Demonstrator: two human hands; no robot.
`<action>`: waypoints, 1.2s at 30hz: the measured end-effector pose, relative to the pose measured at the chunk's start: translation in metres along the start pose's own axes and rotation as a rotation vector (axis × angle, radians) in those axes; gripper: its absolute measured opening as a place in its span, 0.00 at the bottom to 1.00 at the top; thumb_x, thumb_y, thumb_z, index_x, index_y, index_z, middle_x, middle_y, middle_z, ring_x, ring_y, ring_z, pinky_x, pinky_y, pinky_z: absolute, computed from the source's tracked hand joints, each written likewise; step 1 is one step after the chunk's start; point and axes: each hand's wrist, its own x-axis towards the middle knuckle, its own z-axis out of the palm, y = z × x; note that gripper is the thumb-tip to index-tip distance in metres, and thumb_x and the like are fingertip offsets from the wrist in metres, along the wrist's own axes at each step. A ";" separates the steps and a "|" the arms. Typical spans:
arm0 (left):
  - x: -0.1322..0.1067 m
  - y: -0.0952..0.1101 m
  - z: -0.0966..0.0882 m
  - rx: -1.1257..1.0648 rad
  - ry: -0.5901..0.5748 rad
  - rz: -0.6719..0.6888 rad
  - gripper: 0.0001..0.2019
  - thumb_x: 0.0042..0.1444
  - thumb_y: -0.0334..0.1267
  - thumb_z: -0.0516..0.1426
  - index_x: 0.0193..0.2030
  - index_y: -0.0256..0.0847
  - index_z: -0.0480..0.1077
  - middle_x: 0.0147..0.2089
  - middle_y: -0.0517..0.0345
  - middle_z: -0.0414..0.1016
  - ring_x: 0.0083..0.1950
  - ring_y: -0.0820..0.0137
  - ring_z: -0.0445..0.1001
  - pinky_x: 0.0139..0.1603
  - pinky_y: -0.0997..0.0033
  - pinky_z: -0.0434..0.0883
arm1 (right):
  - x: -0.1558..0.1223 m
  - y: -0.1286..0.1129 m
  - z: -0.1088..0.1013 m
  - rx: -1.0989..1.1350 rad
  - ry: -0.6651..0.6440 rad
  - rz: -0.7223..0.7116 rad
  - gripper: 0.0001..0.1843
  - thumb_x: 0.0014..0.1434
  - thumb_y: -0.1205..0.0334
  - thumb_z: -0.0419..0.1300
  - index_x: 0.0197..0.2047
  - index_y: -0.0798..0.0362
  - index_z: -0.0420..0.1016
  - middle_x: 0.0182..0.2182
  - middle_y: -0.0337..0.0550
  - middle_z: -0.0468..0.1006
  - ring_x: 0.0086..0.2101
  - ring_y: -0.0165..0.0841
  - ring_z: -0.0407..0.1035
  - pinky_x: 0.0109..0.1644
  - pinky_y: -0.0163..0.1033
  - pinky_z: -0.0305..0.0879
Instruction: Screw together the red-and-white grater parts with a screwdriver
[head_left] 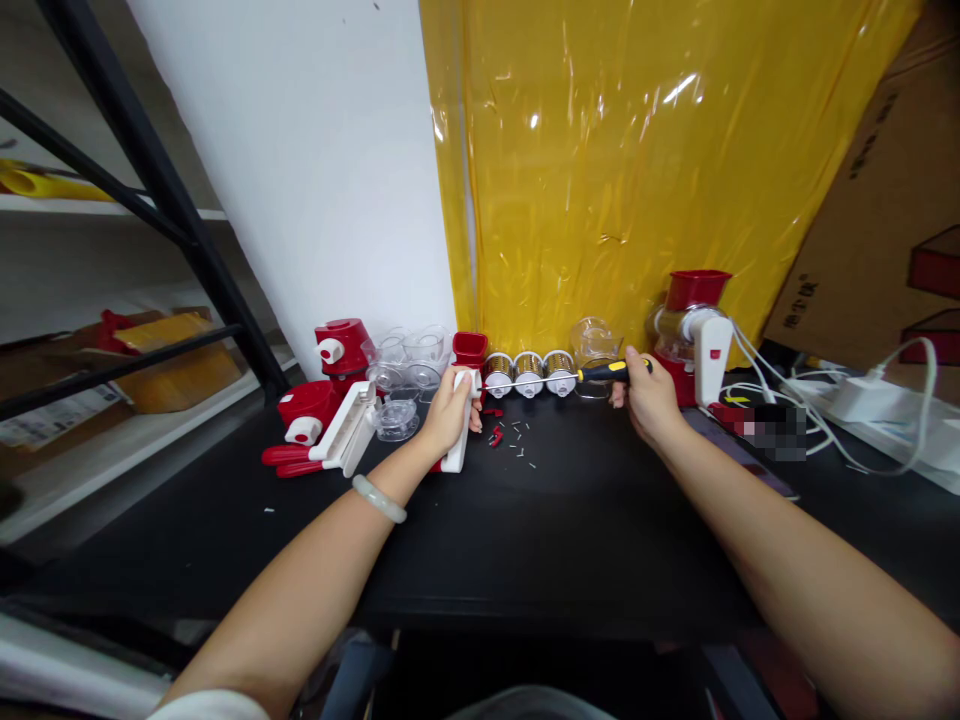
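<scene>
My left hand is closed around a white plastic part of a rotary grater, held upright over the black table. Closed on the black and yellow handle of a long screwdriver, my right hand keeps the tool nearly level. The shaft runs left to the round white end of the part by my left fingers; whether the tip sits in a screw I cannot tell. Small screws and little red plastic pieces lie just right of the part. Behind the shaft, three grater drums stand in a row.
Red grater bodies, white parts with red handles and clear plastic pieces crowd the left. At right stand an assembled grater, a phone and a power strip with white cables. A yellow curtain hangs behind.
</scene>
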 end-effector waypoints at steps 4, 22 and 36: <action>-0.002 -0.001 0.000 0.066 0.003 0.039 0.19 0.63 0.57 0.51 0.48 0.44 0.59 0.26 0.68 0.68 0.18 0.76 0.69 0.16 0.77 0.68 | 0.001 0.000 -0.001 -0.021 0.032 0.006 0.23 0.57 0.40 0.62 0.27 0.48 0.61 0.11 0.31 0.64 0.12 0.26 0.59 0.16 0.31 0.59; -0.005 0.022 -0.002 -0.208 -0.206 0.063 0.23 0.61 0.59 0.52 0.51 0.42 0.62 0.24 0.63 0.72 0.18 0.70 0.73 0.18 0.73 0.71 | 0.005 -0.013 0.002 0.230 0.106 0.075 0.18 0.60 0.45 0.61 0.29 0.48 0.62 0.10 0.29 0.61 0.12 0.27 0.57 0.15 0.33 0.57; -0.007 0.037 -0.007 -0.427 -0.461 -0.172 0.31 0.61 0.58 0.50 0.58 0.31 0.63 0.27 0.50 0.79 0.23 0.66 0.78 0.21 0.74 0.74 | 0.001 -0.035 0.006 0.344 0.155 0.125 0.18 0.63 0.50 0.57 0.26 0.48 0.58 0.08 0.27 0.56 0.09 0.26 0.53 0.15 0.32 0.56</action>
